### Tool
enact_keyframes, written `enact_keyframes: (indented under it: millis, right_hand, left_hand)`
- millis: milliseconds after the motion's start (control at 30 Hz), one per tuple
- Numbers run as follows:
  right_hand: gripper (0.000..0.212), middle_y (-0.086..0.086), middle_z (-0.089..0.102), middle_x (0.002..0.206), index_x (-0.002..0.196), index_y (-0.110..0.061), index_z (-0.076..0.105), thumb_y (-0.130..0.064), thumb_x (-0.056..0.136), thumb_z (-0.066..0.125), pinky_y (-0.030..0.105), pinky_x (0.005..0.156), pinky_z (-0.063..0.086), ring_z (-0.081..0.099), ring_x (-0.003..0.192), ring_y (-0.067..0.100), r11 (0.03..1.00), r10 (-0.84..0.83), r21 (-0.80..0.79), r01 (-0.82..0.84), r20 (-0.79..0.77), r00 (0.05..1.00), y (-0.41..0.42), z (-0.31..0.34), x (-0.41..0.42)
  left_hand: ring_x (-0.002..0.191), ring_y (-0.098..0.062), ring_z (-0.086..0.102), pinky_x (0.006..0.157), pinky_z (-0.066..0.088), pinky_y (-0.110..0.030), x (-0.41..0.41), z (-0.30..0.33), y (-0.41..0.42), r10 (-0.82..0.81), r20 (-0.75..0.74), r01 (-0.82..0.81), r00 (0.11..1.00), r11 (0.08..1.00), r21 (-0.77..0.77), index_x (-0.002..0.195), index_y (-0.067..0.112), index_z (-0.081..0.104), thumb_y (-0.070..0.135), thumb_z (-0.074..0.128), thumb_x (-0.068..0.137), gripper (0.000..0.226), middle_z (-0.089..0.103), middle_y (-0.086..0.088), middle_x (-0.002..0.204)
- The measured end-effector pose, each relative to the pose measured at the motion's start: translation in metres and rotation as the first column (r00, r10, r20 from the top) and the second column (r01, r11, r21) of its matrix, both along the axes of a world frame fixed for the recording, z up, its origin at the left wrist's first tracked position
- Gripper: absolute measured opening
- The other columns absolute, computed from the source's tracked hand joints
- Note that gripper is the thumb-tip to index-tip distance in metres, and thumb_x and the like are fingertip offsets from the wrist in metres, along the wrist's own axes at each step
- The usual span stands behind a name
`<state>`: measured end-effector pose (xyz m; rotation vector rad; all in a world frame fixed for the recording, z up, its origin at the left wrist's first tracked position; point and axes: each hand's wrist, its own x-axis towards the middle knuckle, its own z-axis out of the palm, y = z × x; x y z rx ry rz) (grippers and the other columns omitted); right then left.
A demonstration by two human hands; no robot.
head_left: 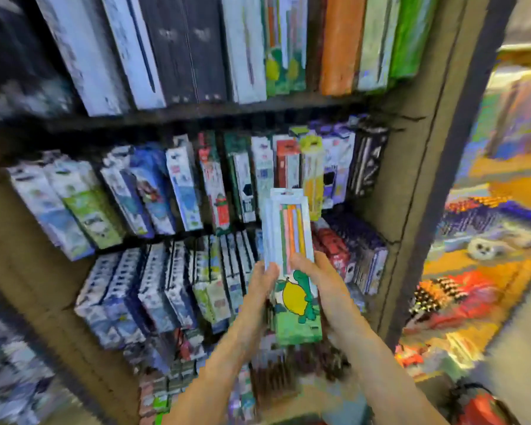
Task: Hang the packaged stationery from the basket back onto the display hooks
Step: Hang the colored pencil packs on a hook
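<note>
Both-hand grip, L (262, 282) & R (311, 271), on pen pack (292, 256) edges

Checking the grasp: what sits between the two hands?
In the head view, the lemon-print pen pack sits upright between left hand and right hand, both gripping its sides.

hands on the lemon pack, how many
2: the left hand grips the left edge of the lemon pack, and the right hand grips its right edge.
</note>
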<state>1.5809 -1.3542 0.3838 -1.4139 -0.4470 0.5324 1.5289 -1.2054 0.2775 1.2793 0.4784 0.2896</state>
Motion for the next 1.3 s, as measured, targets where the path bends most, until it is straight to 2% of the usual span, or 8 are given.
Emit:
enact_keyframes:
  millis: [167,300,467,700,833,967,1067,1300]
  right_hand:
    - [0.058,0.005,0.069,0.1,0.1,-0.026,0.076,-0.071,0.065,0.081,0.025,0.078,0.048,0.064,0.091,0.015,0.972,-0.152,0.21,0.104,0.226,0.962,-0.004,0.094,-0.007]
    - [0.04,0.009,0.076,0.104,0.112,-0.02,0.073,-0.037,0.077,0.084,0.013,0.065,0.052,0.072,0.081,0.006,0.923,-0.24,0.356,0.148,0.23,0.943,-0.009,0.131,-0.008]
    - [0.035,0.0,0.079,0.099,0.105,-0.022,0.074,-0.035,0.076,0.087,0.036,0.08,0.061,0.076,0.091,0.018,0.899,-0.265,0.411,0.15,0.239,0.934,-0.009,0.15,0.001]
    - [0.026,-0.004,0.08,0.095,0.102,-0.02,0.076,-0.032,0.08,0.084,0.04,0.088,0.06,0.075,0.095,0.019,0.879,-0.272,0.45,0.157,0.204,0.94,-0.003,0.165,0.019]
    - [0.037,-0.003,0.08,0.101,0.112,-0.018,0.072,-0.037,0.082,0.082,0.05,0.096,0.057,0.075,0.099,0.022,0.881,-0.239,0.455,0.13,0.191,0.952,0.004,0.168,0.031]
    - [0.035,-0.001,0.08,0.095,0.116,-0.02,0.068,-0.036,0.086,0.078,0.047,0.087,0.061,0.077,0.091,0.023,0.888,-0.191,0.452,0.082,0.201,0.961,0.008,0.179,0.045]
    - [0.038,0.004,0.079,0.101,0.115,-0.024,0.068,-0.04,0.082,0.078,0.053,0.092,0.059,0.076,0.095,0.028,0.891,-0.171,0.451,0.056,0.217,0.961,0.011,0.195,0.064]
    - [0.027,-0.006,0.067,0.117,0.112,-0.034,0.06,-0.041,0.09,0.075,0.047,0.104,0.052,0.066,0.114,0.021,0.874,-0.287,0.471,0.116,0.308,0.907,0.031,0.257,0.126]
  left_hand:
    - [0.152,-0.023,0.038,0.124,0.027,-0.058,0.017,0.134,0.002,-0.04,0.248,0.01,0.968,0.992,0.123,0.156,0.043,0.038,0.084,0.058,0.082,0.088,0.039,0.004,0.165]
    - [0.152,-0.019,0.038,0.125,0.025,-0.056,0.02,0.177,-0.004,-0.035,0.333,-0.024,0.942,0.985,0.172,0.156,0.045,0.035,0.086,0.057,0.081,0.089,0.037,0.008,0.166]
    - [0.152,-0.017,0.037,0.123,0.026,-0.059,0.018,0.205,-0.009,-0.092,0.347,-0.008,0.933,0.961,0.278,0.155,0.053,0.032,0.089,0.054,0.08,0.086,0.039,0.015,0.164]
    - [0.136,-0.015,0.057,0.115,0.043,-0.054,0.012,0.24,-0.011,-0.136,0.411,-0.002,0.902,0.948,0.317,0.147,0.044,0.043,0.075,0.071,0.079,0.079,0.059,0.01,0.148]
    - [0.147,-0.016,0.04,0.121,0.033,-0.056,0.018,0.252,-0.004,-0.104,0.411,-0.038,0.906,0.946,0.322,0.151,0.05,0.029,0.078,0.079,0.061,0.106,0.038,0.015,0.159]
    - [0.121,0.001,0.054,0.114,0.039,-0.052,0.02,0.269,0.001,-0.09,0.44,-0.081,0.893,0.931,0.355,0.126,0.045,0.046,0.065,0.073,0.054,0.08,0.057,0.039,0.118]
    - [0.094,0.012,0.067,0.1,0.049,-0.044,0.022,0.283,0.002,-0.068,0.47,-0.142,0.88,0.906,0.398,0.116,0.048,0.057,0.056,0.07,0.056,0.063,0.072,0.035,0.102]
    - [0.096,-0.003,0.069,0.084,0.046,-0.033,0.04,0.325,0.012,-0.013,0.546,-0.262,0.837,0.869,0.421,0.129,0.032,0.056,0.057,0.068,0.055,0.079,0.073,0.01,0.107]
